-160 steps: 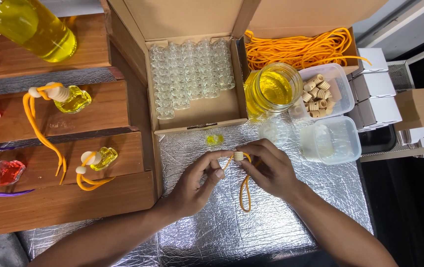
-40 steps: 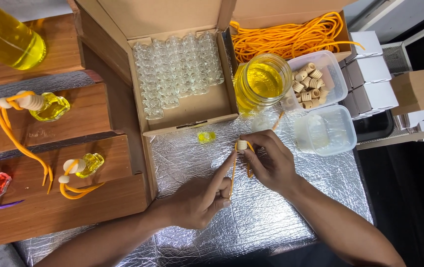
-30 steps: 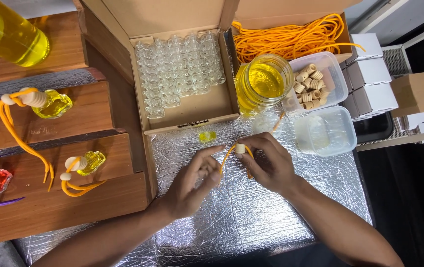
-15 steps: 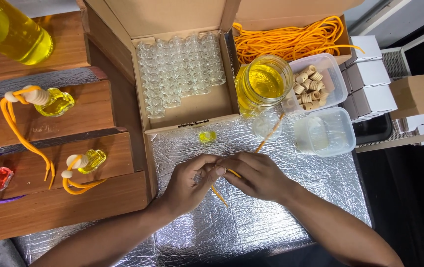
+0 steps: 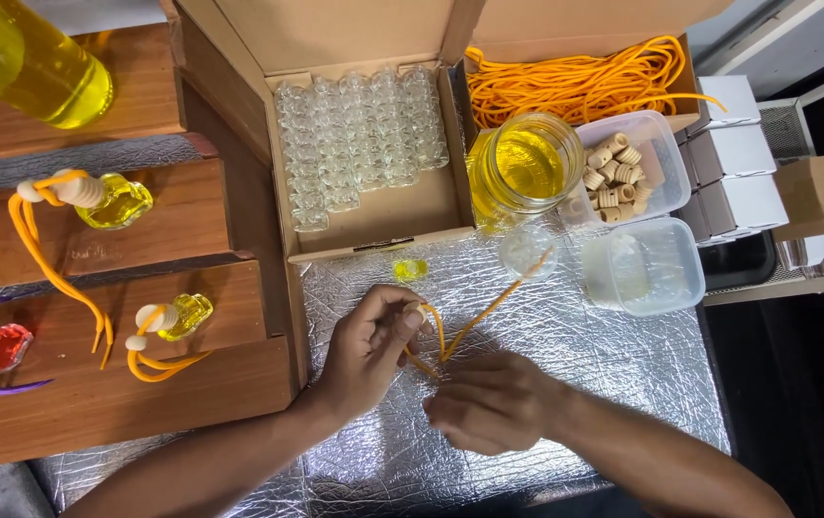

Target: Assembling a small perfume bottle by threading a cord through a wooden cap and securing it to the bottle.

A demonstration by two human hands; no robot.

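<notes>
My left hand [image 5: 366,348] pinches a small wooden cap with an orange cord [image 5: 474,324] looped through it, over the silver foil mat [image 5: 565,355]. My right hand [image 5: 493,401] lies just below and to the right, fingers closed around the lower part of the same cord. The cord's free ends run up and right toward a small clear lid [image 5: 525,251]. A small yellow-filled glass bottle [image 5: 410,270] lies on the foil just above my left hand, apart from both hands.
An open cardboard box [image 5: 373,206] holds several empty glass bottles. Behind are a jar of yellow liquid [image 5: 525,168], a tub of wooden caps [image 5: 623,168], an empty tub [image 5: 644,267], loose orange cords [image 5: 575,82]. Wooden steps [image 5: 95,384] on the left carry finished bottles.
The hands have come lower on the foil and closer together. The cord, earlier hanging from the cap, now stretches up to the right from between the hands.
</notes>
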